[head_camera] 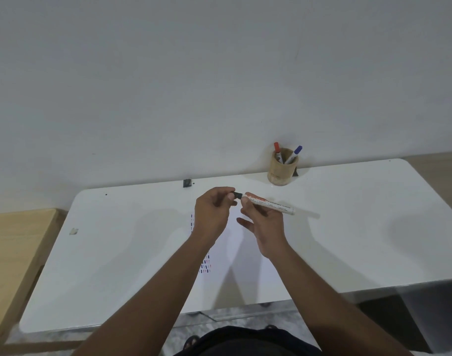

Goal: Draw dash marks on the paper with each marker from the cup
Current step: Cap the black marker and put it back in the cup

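Wooden cup [282, 170] at far edge of white bench [361, 227], right of centre, just by the wall. Upright, w/ two markers inside: red-capped marker [277, 151] leaning left, blue-capped marker [294, 154] leaning right, caps up, both poking above the rim. Can't tell if anything else sits lower in the cup.

Third marker [269, 206], white barrel w/ orange label, held above bench centre, near-horizontal, tail end pointing right. Right hand [267, 227] gripping barrel near its left end btwn thumb & forefinger; remaining fingers [245, 223] spread loose below. Left hand [214, 214] curled, fingertips pinched on black cap [237, 194] at marker's left end. Cap right at the barrel end; can't tell if seated or just off.

Paper [235, 253] flat on bench under both hands, white on white, edges hard to make out. Short dash marks [205, 265] in red, blue & dark along paper's left side, part hidden by left forearm; more dashes up by left wrist.

Small dark object [187, 183] at far bench edge, left of cup, well apart. Pale scrap [74, 231] near bench left edge. Wooden surface [11, 253] beside bench on left.
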